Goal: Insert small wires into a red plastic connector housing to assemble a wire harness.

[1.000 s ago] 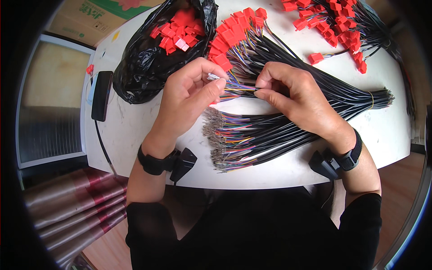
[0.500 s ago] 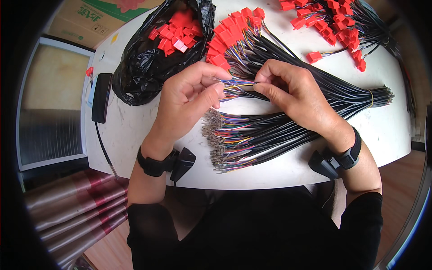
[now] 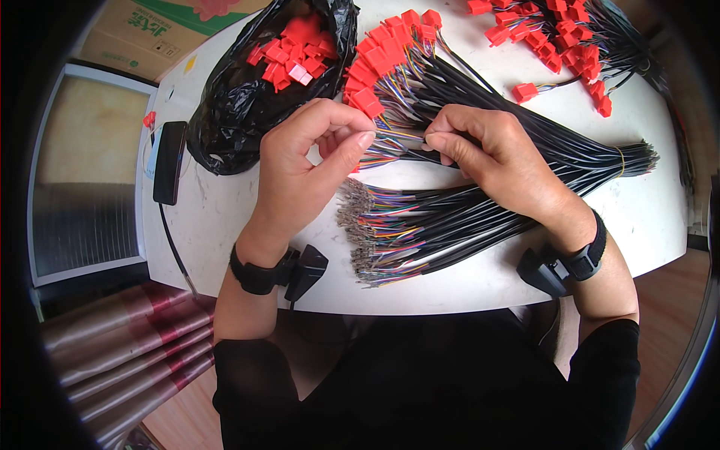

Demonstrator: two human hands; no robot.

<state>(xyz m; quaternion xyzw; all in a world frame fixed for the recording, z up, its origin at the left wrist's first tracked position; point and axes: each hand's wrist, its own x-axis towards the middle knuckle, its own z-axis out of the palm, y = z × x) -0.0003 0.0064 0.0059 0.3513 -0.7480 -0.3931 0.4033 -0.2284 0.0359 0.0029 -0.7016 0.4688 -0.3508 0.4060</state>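
My left hand (image 3: 315, 154) pinches the thin coloured wires (image 3: 390, 139) at the end of a black cable, thumb against forefinger. The fingers of my right hand (image 3: 487, 150) are closed on the same cable where its wires leave the black sheath. A small red patch shows below my left fingers; I cannot tell whether it is held. Beyond my hands, a fan of cables carries red plastic connectors (image 3: 379, 56). Nearer me lie cables with bare wires ending in metal terminals (image 3: 361, 232). A yellowish band ties the bundle (image 3: 621, 161) at the right.
A black plastic bag (image 3: 225, 112) at the back left holds loose red connectors (image 3: 289, 64). A phone (image 3: 170, 163) lies at the table's left side. Another bundle with red connectors (image 3: 559, 37) lies at the back right. A cardboard box (image 3: 127, 41) stands behind the white table (image 3: 217, 217).
My left hand has drawn slightly left and closed its thumb and forefinger more tightly on the wires. A red patch now shows below it. My right hand has barely moved.
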